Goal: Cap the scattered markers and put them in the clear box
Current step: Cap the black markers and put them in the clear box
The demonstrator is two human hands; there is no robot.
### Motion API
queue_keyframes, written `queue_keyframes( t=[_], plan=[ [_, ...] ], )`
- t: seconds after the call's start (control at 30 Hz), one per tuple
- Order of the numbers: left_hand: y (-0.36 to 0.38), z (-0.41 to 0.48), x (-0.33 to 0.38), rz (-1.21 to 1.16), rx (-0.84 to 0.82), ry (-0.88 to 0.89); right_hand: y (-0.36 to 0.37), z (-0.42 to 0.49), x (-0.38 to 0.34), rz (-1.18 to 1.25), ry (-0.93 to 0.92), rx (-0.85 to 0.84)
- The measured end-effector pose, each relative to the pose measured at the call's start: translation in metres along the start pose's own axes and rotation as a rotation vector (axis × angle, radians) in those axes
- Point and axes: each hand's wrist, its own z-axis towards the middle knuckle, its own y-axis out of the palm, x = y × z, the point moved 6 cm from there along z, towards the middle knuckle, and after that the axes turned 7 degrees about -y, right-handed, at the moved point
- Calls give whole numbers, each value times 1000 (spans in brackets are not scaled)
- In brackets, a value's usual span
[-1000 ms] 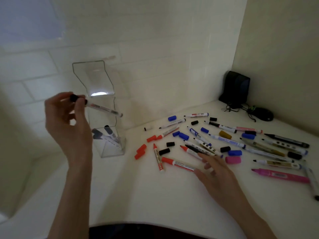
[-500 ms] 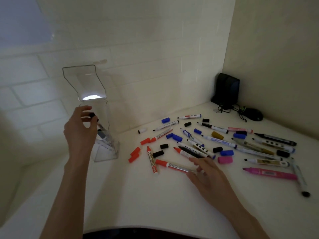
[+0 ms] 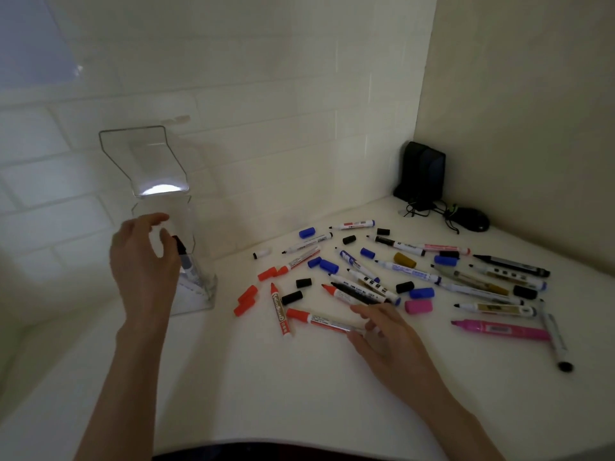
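Head view: the one camera, looking down on a white table (image 3: 266, 394) in a dim corner.
Left hand (image 3: 143, 261): up at the clear box (image 3: 208, 294), fingers loose and spread, holding nothing.
Clear box: tall, hard see-through plastic, lid flipped up. A few capped markers (image 3: 186, 264) stand slanted inside it, a black cap topmost.
Right hand (image 3: 389, 341): low on the table, fingers curled over the near end of the red marker (image 3: 319, 319), thumb under it. I read this as a light pinch.
Red marker: flat on the table, seemingly capped. Its long axis runs from the red cap at the left to the pinched end at the right.
Key relation: the box lies left of the marker, past its cap end. The right hand is much nearer the marker, and the left is nearer the box.
Scatter: smooth round plastic barrels and loose caps (image 3: 248, 294) lie crossed beyond the right hand.
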Motion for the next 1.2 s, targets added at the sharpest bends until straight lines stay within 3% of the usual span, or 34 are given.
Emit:
queue_keyframes(
  t=[0.17,0.43,0.57,0.8,0.93,1.1,1.2],
  plan=[
    [-5,-43,38,-158,133,131,-3,-1,3,27,30,15],
    [61,-144,111,-418,-331,332,-35,-16,33,20,115,83],
    [88,-189,150,-475,-452,396,-76,-39,54,-76,111,165],
    [126,-233,192,-441,-693,461,-157,-87,101,-301,252,474],
    [134,-254,220,-429,-734,512,-178,-104,125,-361,409,539],
    [158,-273,254,-392,-765,507,-171,-104,135,-320,513,436],
    [167,-267,258,-328,-743,397,-175,-110,135,-346,556,438]
  ],
)
